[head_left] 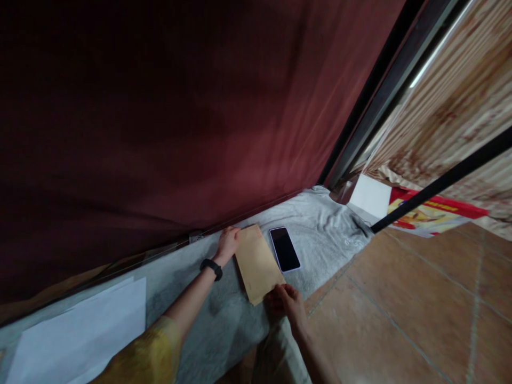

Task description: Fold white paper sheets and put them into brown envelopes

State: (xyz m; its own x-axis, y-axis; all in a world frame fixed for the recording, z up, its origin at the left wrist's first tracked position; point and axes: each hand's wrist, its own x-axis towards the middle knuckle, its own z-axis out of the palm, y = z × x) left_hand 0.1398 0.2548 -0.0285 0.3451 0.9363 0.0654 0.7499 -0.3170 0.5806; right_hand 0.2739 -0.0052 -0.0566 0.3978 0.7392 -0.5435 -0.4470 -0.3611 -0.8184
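A stack of brown paper envelopes (258,264) lies at a slant over a grey cloth. My left hand (229,244), with a black band on the wrist, grips the upper left edge of the stack, fingers curled around it. At the opposite lower right corner, my right hand (287,304) pinches the paper between thumb and fingers. Just right of the envelopes a phone (285,249) with a dark screen and pale purple case rests face up on the cloth, apart from both hands.
Grey cloth (320,234) covers the narrow surface. White paper sheets (88,330) lie at the left. A dark red curtain (180,122) hangs behind. At the right are a black metal bar (440,178), a red and yellow printed box (428,210) and the tiled floor (400,304).
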